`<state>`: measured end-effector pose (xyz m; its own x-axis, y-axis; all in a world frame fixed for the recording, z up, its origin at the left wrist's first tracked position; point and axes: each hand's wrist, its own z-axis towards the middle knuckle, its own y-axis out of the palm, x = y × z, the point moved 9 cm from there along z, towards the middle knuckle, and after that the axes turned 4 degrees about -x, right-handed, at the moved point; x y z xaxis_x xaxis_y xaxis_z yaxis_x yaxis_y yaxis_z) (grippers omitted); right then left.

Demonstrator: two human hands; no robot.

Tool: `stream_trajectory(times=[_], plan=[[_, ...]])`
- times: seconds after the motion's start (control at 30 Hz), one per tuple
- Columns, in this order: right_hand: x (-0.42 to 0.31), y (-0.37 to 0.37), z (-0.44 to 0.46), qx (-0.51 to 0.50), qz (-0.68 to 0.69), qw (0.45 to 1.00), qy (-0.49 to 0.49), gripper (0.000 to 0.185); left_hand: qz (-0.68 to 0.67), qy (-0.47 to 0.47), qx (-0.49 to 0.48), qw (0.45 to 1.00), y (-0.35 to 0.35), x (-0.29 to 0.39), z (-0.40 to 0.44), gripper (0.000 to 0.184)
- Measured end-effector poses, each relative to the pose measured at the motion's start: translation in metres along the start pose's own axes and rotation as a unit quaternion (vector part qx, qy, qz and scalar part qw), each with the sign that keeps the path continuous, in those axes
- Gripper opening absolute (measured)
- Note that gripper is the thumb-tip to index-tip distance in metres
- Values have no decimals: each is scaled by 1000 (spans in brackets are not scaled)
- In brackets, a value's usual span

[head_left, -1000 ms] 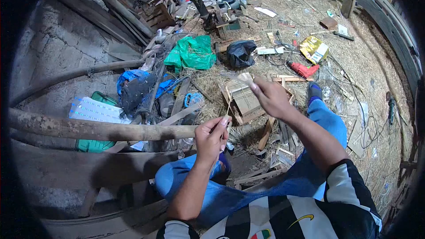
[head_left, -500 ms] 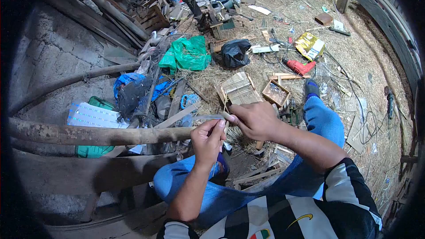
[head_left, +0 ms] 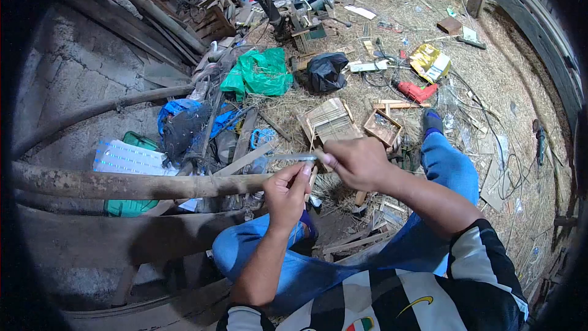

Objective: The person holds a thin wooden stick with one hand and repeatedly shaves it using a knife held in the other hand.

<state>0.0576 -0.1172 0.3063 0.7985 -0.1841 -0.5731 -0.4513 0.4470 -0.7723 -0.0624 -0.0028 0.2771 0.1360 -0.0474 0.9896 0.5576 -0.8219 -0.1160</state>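
A thin light wooden strip (head_left: 312, 136) stands up from the pinched fingers of my left hand (head_left: 286, 192), and its lower end passes below them. My right hand (head_left: 357, 162) is closed around the handle of a knife, mostly hidden by the fingers. The knife's blade (head_left: 288, 157) points left and lies across the strip just above my left fingertips. Beyond the hands is a wooden tray of thin strips (head_left: 331, 122). A small wooden box (head_left: 383, 127) with small bits inside sits to its right.
A bamboo pole (head_left: 141, 184) runs in from the left to near my left hand. A green bag (head_left: 258, 72), a black bag (head_left: 326, 72), a red drill (head_left: 417, 91) and a yellow packet (head_left: 429, 63) lie on the straw-covered ground. Cables lie at the right.
My right hand came down and left from above the tray, bringing the knife onto the strip. Since half a second ago it has shifted slightly up. The small box has come into view.
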Motion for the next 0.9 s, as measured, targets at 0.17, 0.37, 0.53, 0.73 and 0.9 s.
stream_trajectory(times=[0.17, 0.37, 0.53, 0.73, 0.9], plan=[[26, -5, 7, 46, -30, 997, 50, 29, 3, 11, -4, 1000, 3, 5, -5, 18], [32, -18, 7, 23, -8, 996, 90, 31, 10, -13, 7, 1000, -1, 2, -1, 19], [-4, 4, 0, -50, -2, 999, 4, 29, -1, 22, 24, 999, 2, 5, -2, 18], [25, -2, 7, 14, -48, 999, 17, 31, 5, 8, 29, 1000, -3, 2, -1, 18], [30, 3, 8, 9, -60, 997, 41, 32, 34, 15, 39, 999, -5, -5, 4, 18]])
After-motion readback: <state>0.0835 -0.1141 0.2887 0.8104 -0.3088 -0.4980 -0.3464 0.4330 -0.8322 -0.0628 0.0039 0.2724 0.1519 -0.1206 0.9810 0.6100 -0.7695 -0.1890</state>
